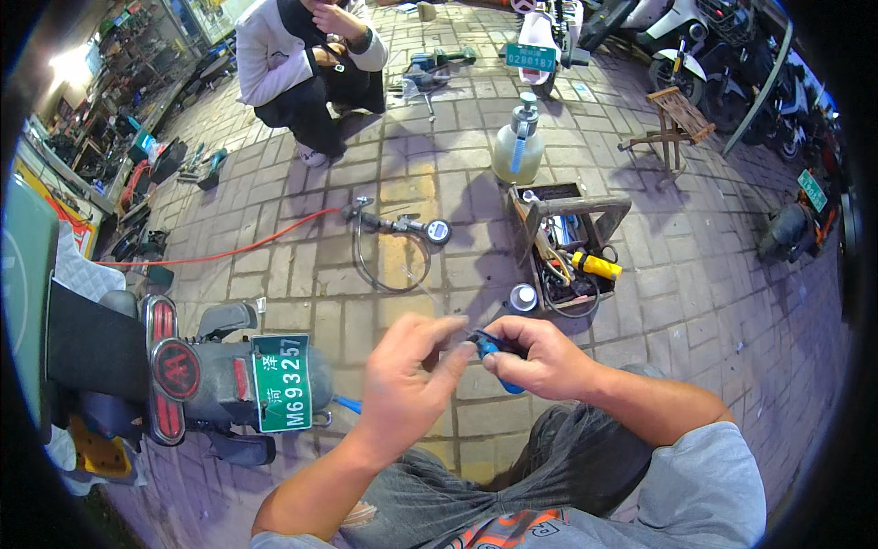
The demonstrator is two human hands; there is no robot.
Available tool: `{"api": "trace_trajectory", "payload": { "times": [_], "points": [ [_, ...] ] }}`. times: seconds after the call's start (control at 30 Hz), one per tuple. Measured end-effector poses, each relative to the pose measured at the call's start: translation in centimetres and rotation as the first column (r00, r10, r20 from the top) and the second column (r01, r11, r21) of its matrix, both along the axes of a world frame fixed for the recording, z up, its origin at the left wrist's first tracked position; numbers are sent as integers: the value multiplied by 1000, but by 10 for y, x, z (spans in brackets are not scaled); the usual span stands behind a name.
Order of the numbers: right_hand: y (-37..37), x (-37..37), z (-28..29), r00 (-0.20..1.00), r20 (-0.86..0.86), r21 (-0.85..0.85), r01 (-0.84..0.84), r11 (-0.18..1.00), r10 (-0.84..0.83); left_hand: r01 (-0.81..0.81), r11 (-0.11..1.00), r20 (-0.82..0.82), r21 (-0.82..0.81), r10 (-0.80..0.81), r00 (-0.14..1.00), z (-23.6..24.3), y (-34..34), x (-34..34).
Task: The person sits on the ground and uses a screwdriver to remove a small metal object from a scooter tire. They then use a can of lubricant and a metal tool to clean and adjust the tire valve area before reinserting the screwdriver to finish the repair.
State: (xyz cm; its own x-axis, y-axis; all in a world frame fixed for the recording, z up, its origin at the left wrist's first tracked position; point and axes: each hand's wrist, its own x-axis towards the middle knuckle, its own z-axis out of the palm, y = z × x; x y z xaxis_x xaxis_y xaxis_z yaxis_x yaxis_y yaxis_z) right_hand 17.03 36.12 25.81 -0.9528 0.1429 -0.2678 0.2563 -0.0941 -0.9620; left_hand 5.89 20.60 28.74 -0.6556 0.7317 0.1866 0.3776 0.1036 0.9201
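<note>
My right hand (535,355) is closed round a small blue-and-black hand tool (488,347), held above my lap. Its exact kind is partly hidden by my fingers. At the tool's dark end, the thumb and fingertips of my left hand (416,371) come together in a pinch. Whatever is between them is too small to name; a thin pale strand (426,289) seems to run up and away from there. Just beyond my hands stands a small round can (522,297) with a pale top, beside a wooden tool carrier (599,212) full of hand tools.
An air gauge (437,231) with a looped black hose and a red air line (219,245) lies ahead. Behind the carrier stands a pump sprayer (519,146). A scooter's rear (219,375) is at left, a folding stool (677,123) at right. A person (311,73) squats ahead.
</note>
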Motion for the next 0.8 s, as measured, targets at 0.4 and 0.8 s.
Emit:
{"api": "trace_trajectory", "payload": {
  "times": [0.4,0.8],
  "points": [
    [47,-3,-55,990,105,550,17,835,-89,-60,998,-238,-6,56,970,10,-4,-5],
    [17,-11,-1,993,-75,-304,-112,946,93,118,990,305,78,-137,942,-11,2,-1]
  ]
}}
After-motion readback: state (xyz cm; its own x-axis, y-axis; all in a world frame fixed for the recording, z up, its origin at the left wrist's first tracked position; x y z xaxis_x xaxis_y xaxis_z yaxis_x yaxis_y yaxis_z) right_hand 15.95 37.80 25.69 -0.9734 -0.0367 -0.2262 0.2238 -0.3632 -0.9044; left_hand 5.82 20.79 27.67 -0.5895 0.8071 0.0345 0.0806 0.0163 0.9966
